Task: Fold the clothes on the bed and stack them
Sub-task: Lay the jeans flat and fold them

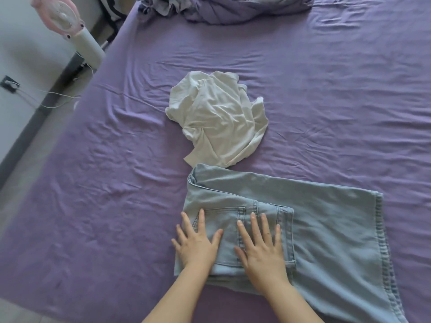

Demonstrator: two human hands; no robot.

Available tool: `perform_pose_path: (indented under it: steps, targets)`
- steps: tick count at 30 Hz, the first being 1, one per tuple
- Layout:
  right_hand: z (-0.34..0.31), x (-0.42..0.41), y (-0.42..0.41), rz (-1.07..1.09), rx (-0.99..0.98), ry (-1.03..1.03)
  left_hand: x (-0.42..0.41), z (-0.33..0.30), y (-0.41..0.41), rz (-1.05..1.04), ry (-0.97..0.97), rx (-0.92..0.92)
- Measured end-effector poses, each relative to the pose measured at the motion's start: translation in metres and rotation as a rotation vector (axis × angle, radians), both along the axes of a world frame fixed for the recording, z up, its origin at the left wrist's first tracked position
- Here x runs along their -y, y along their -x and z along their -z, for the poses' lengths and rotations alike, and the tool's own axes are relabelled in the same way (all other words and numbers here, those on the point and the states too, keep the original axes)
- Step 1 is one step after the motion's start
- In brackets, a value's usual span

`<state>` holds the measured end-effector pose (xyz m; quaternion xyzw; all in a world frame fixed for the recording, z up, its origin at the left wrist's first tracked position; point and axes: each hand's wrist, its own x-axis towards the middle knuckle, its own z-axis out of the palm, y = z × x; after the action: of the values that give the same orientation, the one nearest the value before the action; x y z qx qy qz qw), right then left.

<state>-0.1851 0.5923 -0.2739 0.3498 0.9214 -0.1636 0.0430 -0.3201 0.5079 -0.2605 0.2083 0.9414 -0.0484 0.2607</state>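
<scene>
Light blue jeans (pixel 326 229) lie partly folded on the purple bed (pixel 93 206), waist part doubled over the legs, hems pointing right. My left hand (pixel 197 241) rests flat on the folded part's left edge, fingers spread. My right hand (pixel 260 248) lies flat on the back pocket beside it, fingers also spread. Neither hand grips the cloth. A crumpled white shirt (pixel 217 120) sits just beyond the jeans, touching their far edge.
A bunched purple blanket (pixel 233 8) lies at the head of the bed. Off the bed's left side stands a pink and white fan (pixel 67 24), with a white cable (pixel 58 99) running to a wall socket (pixel 8 83).
</scene>
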Motion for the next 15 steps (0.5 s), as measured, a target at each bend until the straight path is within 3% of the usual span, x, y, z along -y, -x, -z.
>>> perform_pose_path:
  steps: [4, 7, 9, 15]
  targets:
    - [0.01, 0.009, 0.034, -0.063, 0.023, 0.019, 0.004, 0.002, 0.01, -0.038, -0.078, -0.036]
    - [0.027, 0.014, 0.043, -0.101, 0.072, -0.01, 0.012, 0.003, 0.024, -0.139, -0.27, -0.021]
    - [0.034, 0.014, 0.044, -0.117, 0.1, -0.045, 0.018, 0.002, 0.034, -0.186, -0.411, 0.054]
    - [0.003, 0.015, 0.05, -0.014, 0.14, 0.015, 0.021, -0.018, 0.052, -0.312, -0.601, 0.317]
